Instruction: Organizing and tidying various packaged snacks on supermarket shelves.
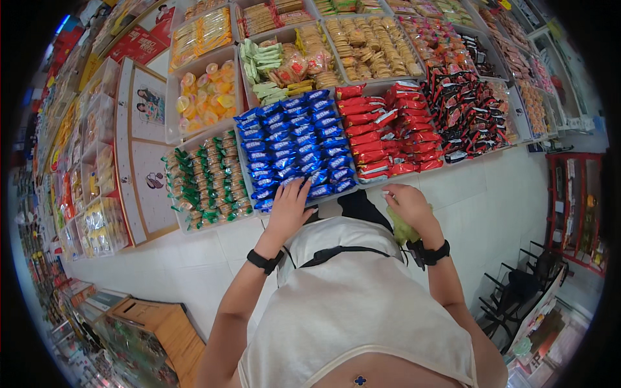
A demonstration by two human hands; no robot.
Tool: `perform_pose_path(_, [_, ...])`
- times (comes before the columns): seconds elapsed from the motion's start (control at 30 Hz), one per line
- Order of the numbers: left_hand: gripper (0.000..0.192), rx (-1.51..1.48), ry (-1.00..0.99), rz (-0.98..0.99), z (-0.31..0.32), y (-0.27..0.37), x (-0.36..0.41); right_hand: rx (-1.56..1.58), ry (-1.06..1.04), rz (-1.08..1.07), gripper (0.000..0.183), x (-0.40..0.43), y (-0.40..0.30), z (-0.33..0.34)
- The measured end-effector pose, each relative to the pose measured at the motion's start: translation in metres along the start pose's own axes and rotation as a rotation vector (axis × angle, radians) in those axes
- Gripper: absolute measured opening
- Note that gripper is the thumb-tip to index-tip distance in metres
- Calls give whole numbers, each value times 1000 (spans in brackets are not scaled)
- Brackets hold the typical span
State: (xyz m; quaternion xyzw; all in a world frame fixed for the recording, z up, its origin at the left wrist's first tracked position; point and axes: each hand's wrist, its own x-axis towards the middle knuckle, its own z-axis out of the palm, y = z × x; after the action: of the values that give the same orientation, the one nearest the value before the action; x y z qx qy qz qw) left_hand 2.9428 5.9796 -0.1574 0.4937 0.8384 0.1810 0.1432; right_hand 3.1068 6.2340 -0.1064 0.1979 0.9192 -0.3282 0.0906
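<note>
My left hand rests with spread fingers on the front of a plastic tray of blue-wrapped snacks, its fingertips touching the nearest packets. My right hand is curled in front of the tray of red-wrapped snacks. A crumpled yellow-green thing, perhaps a cloth, hangs beneath that hand, which seems to hold it; the palm is hidden. Left of the blue packets stands a tray of round biscuits in clear and green wrappers. Black-and-red packets lie to the right of the red ones.
Behind are trays of jelly cups, round cookies and green packets. Clear bins of snacks line the left side. A wooden cabinet stands at lower left, black chairs at lower right, and a red shelf rack at far right.
</note>
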Motion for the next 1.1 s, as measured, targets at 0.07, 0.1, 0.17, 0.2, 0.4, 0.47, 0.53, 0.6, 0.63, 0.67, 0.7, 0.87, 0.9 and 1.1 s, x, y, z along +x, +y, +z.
perform_pose_path(0.07, [63,-10,117,-40,13,15,9,-25,-7,-26,21,0,12,-16])
perform_pose_path(0.1, [63,-3,122,-53,20,19,13,-56,-10,-30,21,1,21,-24])
perform_pose_path(0.17, [63,191,110,-151,36,25,21,-87,-15,-49,21,2,38,-41])
perform_pose_path(0.2, [62,227,101,-191,37,27,26,-106,-32,-37,22,1,48,-49])
perform_pose_path(0.4, [52,313,218,-242,37,40,32,-91,-7,-59,21,-9,114,-83])
perform_pose_path(0.47, [57,261,212,-282,40,45,31,-177,-64,-10,22,-10,132,-90])
perform_pose_path(0.53, [58,270,229,-344,47,48,33,-197,-72,-14,22,-9,147,-93])
perform_pose_path(0.6, [62,235,236,-476,54,61,31,-215,-85,-40,25,-5,162,-91])
perform_pose_path(0.63, [62,236,238,-475,56,69,32,-216,-83,-41,25,-2,167,-92])
perform_pose_path(0.67, [63,188,287,-512,58,77,35,-227,-62,-70,27,7,169,-93])
perform_pose_path(0.7, [64,142,333,-557,60,87,34,-237,-48,-104,28,13,169,-93])
perform_pose_path(0.87, [71,97,355,-531,76,120,51,-186,108,-276,33,69,133,-114])
perform_pose_path(0.9, [70,54,339,-505,77,124,56,-182,135,-323,34,85,127,-113])
perform_pose_path(1.1, [65,9,334,-380,73,155,85,-492,166,-484,35,182,121,-42])
